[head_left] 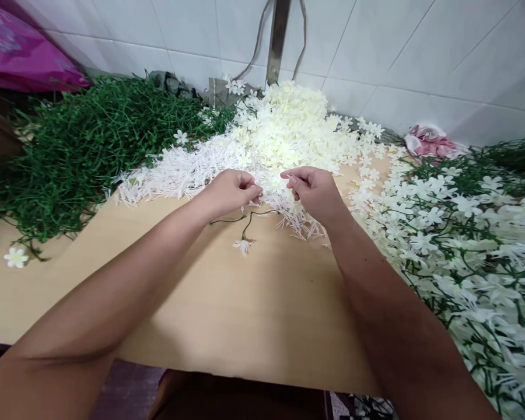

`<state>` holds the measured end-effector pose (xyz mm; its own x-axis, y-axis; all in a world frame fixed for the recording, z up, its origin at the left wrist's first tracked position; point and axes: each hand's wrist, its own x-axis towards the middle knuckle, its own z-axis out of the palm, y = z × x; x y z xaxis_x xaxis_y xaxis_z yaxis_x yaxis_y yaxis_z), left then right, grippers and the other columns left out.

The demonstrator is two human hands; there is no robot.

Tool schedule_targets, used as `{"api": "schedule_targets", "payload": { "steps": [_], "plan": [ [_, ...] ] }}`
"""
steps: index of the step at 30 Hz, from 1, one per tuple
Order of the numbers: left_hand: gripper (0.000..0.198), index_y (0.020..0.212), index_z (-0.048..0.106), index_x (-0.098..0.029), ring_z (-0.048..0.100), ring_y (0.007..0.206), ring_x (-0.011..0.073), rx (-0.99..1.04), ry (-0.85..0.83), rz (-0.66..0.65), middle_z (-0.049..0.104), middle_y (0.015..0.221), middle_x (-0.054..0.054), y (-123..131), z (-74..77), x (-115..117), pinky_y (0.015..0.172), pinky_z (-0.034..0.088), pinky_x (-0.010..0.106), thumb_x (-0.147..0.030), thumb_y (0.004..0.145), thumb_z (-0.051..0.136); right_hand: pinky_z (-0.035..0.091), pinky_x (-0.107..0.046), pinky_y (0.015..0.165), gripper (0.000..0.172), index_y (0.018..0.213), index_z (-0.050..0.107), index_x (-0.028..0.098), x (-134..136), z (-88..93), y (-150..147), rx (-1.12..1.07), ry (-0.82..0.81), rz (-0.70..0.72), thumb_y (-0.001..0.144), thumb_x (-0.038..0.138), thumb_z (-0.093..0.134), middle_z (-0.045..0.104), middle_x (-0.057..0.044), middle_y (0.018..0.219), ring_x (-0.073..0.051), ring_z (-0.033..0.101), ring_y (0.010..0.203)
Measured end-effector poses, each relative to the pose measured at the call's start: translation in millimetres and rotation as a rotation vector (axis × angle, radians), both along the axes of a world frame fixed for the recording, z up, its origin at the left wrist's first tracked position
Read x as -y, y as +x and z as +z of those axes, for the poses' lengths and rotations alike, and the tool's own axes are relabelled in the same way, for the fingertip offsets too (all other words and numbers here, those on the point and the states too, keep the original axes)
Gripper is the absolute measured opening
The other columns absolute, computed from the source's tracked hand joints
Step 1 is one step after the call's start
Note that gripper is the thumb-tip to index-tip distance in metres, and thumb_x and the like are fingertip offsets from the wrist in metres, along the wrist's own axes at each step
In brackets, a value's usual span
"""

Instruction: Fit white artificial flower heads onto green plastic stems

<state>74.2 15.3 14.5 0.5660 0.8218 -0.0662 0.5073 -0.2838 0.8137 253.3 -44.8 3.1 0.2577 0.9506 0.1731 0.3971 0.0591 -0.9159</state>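
My left hand (231, 191) is closed in a pinch on a thin green plastic stem (249, 220) that droops below it and ends in a small white flower (244, 245). My right hand (314, 191) is also pinched shut, on a small white piece I cannot make out. Both hands hover over the near edge of a heap of spiky white plastic flower centres (188, 169). Behind them lies a mound of cream fabric petals (289, 125). Everything rests on a tan board (227, 303).
A big pile of bare green stems (91, 140) fills the left. Finished stems with white flowers (468, 245) are heaped on the right. A loose flower (16, 257) lies at the far left. A magenta bag (21, 52) and pink cloth (429, 142) sit by the tiled wall.
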Motion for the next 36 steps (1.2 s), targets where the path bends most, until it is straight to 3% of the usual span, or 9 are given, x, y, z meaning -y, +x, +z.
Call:
{"api": "schedule_targets", "payload": {
  "steps": [6,9,16,23,30,36],
  "plan": [
    [0.017,0.064,0.059,-0.012,0.05,0.057,0.0085,0.076,-0.058,0.041,0.061,0.062,0.001,2,-2.3,0,0.06,0.038,0.024,-0.021,0.078,0.054,0.042,-0.021,0.046,0.01,0.081,0.057,0.016,2,2.8,-5,-0.167,-0.028,0.031,0.087,0.017,0.049,0.058,0.002,0.057,-0.007,0.052,0.047],
    [0.02,0.06,0.055,-0.013,0.049,0.056,0.0081,0.1,-0.066,0.042,0.056,0.058,-0.001,4,-3.4,0,0.059,0.038,0.023,-0.019,0.079,0.052,0.045,-0.02,0.047,0.011,0.077,0.053,0.018,4,5.9,-11,-0.236,0.013,0.097,0.086,0.024,0.053,0.061,0.001,0.062,-0.007,0.054,0.051],
    [0.018,0.059,0.054,-0.015,0.048,0.055,0.0098,0.064,-0.027,-0.001,0.051,0.054,-0.002,4,-7.0,1,0.059,0.037,0.025,-0.02,0.076,0.051,0.043,-0.022,0.054,0.005,0.07,0.061,0.017,8,9.4,-21,-0.035,0.217,0.091,0.075,0.018,0.064,0.057,0.002,0.067,-0.008,0.05,0.061],
    [0.02,0.06,0.053,-0.015,0.046,0.054,0.0091,0.026,-0.046,-0.007,0.053,0.056,-0.001,5,-1.4,10,0.057,0.035,0.024,-0.023,0.077,0.051,0.049,-0.028,0.064,0.007,0.071,0.061,0.018,9,-4.5,-28,0.18,0.387,-0.006,0.076,0.014,0.06,0.062,0.002,0.07,-0.01,0.056,0.065],
    [0.02,0.061,0.052,-0.016,0.044,0.055,0.009,0.041,-0.02,-0.039,0.05,0.056,-0.002,4,-3.3,10,0.056,0.033,0.024,-0.026,0.078,0.05,0.051,-0.032,0.07,0.008,0.072,0.055,0.02,7,-13.7,-25,0.418,0.492,0.021,0.079,0.017,0.055,0.063,-0.003,0.079,-0.016,0.058,0.081],
    [0.022,0.059,0.05,-0.016,0.037,0.051,0.0082,-0.016,0.101,-0.062,0.045,0.052,-0.003,4,-3.2,12,0.052,0.027,0.024,-0.028,0.078,0.049,0.052,-0.034,0.073,0.009,0.073,0.053,0.02,8,-17.4,-27,0.478,0.496,0.038,0.081,0.015,0.052,0.062,-0.005,0.082,-0.017,0.058,0.082]
  ]
}}
